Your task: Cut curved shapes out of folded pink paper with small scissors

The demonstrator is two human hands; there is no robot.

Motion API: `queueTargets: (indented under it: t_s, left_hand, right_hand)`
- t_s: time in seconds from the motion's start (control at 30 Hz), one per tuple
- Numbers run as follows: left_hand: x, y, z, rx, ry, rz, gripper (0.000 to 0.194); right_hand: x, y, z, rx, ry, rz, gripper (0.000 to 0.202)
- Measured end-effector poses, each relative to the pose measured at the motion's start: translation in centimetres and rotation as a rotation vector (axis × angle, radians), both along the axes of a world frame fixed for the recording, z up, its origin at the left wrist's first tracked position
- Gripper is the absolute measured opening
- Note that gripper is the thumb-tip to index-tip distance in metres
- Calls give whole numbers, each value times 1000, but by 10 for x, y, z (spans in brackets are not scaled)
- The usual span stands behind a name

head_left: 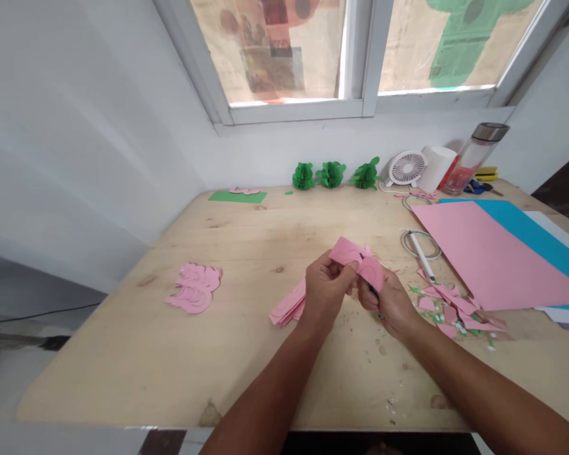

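My left hand [326,284] pinches a piece of pink paper [345,249] above the middle of the table. Curved lines are drawn on that paper. My right hand [392,303] is closed around a pair of dark-handled scissors [373,291], mostly hidden by the fingers and the paper; the blades lie at the pink piece. Just left of my left hand, folded pink paper strips [287,306] rest on the table. Farther left lies a group of cut pink shapes [194,287] with scalloped edges.
Pink and green scraps [450,311] and a white pen [422,256] lie at the right, beside large pink sheets [497,253]. Along the wall stand green paper figures [330,175], a small fan [406,168] and a glass bottle [474,158]. A green strip [237,197] lies back left.
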State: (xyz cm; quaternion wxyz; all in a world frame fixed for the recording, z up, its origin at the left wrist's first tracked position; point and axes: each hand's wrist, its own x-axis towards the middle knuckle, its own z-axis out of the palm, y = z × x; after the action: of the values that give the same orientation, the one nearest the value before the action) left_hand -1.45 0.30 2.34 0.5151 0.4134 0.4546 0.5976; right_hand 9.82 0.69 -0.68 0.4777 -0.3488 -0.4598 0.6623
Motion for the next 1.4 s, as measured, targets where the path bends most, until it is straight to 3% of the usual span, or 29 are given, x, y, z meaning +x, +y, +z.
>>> queueTargets:
  t_s: [1.4]
  left_hand:
    - [-1, 1, -3, -6, -8, -31, 15]
  right_hand:
    - [-3, -2, 0, -45, -3, -2, 38]
